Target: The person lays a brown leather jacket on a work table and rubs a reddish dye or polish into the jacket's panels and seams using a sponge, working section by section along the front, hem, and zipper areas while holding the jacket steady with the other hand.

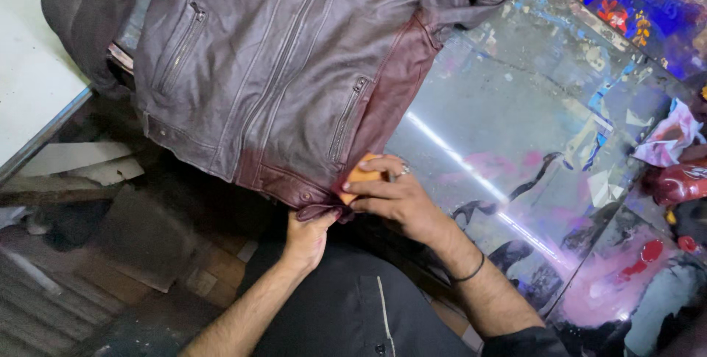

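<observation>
A dull brown leather jacket (265,62) lies spread on a glass-topped table (515,107), its hem hanging over the near edge. The lower right part of the jacket is a darker, wet-looking maroon. My right hand (394,195) presses a small orange sponge (362,175) against the hem next to a zip pocket. My left hand (309,232) grips the hem's bottom edge from below, just left of the right hand.
The glass is stained with pink, purple and black smears. A crumpled stained cloth (666,136) and a red container (681,184) sit at the right edge. Cardboard pieces (147,246) lie on the floor at the left. A white surface (29,77) is at far left.
</observation>
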